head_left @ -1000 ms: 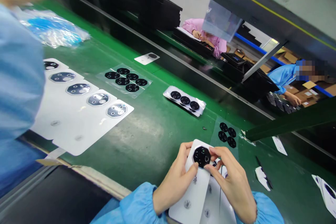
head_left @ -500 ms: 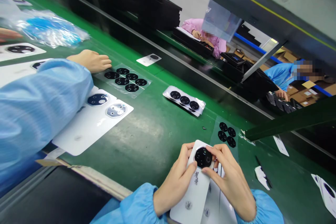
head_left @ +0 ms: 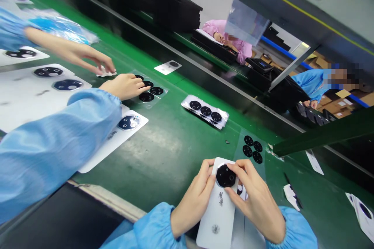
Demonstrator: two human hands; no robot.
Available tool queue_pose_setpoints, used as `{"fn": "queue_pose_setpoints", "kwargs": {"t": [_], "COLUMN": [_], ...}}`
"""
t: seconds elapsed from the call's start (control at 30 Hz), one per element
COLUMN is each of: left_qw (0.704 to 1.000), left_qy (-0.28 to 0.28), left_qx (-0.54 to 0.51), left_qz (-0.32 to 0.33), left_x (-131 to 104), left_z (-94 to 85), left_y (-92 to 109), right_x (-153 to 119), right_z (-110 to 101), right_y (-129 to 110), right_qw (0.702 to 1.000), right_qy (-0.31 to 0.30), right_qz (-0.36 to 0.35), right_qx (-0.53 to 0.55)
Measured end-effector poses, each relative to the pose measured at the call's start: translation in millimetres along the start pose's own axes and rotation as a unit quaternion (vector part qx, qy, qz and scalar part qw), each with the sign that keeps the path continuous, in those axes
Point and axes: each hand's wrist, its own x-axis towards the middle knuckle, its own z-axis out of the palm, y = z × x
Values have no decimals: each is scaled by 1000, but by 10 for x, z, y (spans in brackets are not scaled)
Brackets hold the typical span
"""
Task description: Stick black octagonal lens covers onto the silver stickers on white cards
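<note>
I see a white panel (head_left: 214,216) in the left hand (head_left: 194,202), fingers clamped along its edge; the right hand (head_left: 260,202) has thumb and forefinger closed on the rim of the black disc (head_left: 225,176) at its top. Below run dark characters (head_left: 221,198) and a round mark (head_left: 215,229) — too small for me to read. A co-worker's sleeve (head_left: 61,136) partly blocks other white panels (head_left: 26,101) on the green bench (head_left: 157,151).

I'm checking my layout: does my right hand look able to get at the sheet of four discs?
Probably yes: the sheet lies just beyond your right hand, with nothing visible between, though that hand is at the disc on the panel.
</note>
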Motion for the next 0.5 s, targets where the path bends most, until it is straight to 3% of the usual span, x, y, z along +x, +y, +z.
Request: {"fn": "queue_pose_setpoints", "kwargs": {"t": [0.5], "left_qw": [1000], "left_qy": [-2], "left_qx": [6], "left_qz": [-13], "left_x": [9], "left_z": [-15], "left_y": [7], "right_x": [30], "right_z": [-47], "right_y": [-14], "right_qw": [998], "right_qy": [4], "right_qz": [-41], "right_qx": [-39]}}
